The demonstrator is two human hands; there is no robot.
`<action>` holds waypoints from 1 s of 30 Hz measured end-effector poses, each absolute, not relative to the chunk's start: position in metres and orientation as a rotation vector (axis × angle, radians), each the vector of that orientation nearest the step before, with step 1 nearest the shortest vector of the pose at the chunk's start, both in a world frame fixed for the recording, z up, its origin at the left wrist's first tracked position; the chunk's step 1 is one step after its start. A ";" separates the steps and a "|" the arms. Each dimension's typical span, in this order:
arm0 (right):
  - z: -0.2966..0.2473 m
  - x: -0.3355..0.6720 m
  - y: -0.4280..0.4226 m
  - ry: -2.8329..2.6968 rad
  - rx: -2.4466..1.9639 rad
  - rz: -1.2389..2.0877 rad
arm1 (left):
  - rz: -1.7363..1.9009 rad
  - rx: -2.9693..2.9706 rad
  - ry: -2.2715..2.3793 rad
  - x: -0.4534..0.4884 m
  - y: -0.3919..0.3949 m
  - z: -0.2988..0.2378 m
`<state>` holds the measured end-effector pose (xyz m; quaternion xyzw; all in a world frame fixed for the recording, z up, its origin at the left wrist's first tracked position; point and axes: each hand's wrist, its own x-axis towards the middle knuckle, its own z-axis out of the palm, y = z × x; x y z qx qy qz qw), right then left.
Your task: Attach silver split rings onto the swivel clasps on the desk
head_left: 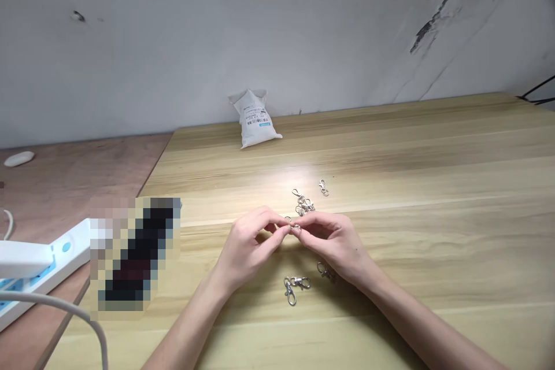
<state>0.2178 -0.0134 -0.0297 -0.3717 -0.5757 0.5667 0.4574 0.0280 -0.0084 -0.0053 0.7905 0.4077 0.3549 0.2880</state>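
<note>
- Head view, hands: two hands were counted. The left hand and the right hand met above the wooden table, fingers curled rather than spread, their fingertips pressed toward each other.
- Held item: one small metal piece was pinched between both hands' fingertips. It was largely hidden, so its exact form could not be told. A fingertip grip appeared suited to a part this small.
- Silver swivel clasps: a tangled heap lay just beyond the fingertips, roughly four, exact count uncertain. One lone clasp lay past the heap. Two linked clasps lay below the hands, and one further clasp lay beside the right hand. All appeared placed within easy reach.
- Other items: one white bag stood by the wall at the table's far edge. One white power strip lay at lower left with one grey cable. One pixelated object could not be identified.
</note>
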 end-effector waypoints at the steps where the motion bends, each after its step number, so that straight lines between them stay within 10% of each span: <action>1: -0.030 0.218 -0.013 -1.395 -0.921 1.412 | 0.938 2.118 1.087 0.028 -0.008 -0.005; 30: -0.023 0.221 -0.014 -1.426 -0.933 1.461 | 1.227 2.376 1.036 0.032 -0.011 -0.001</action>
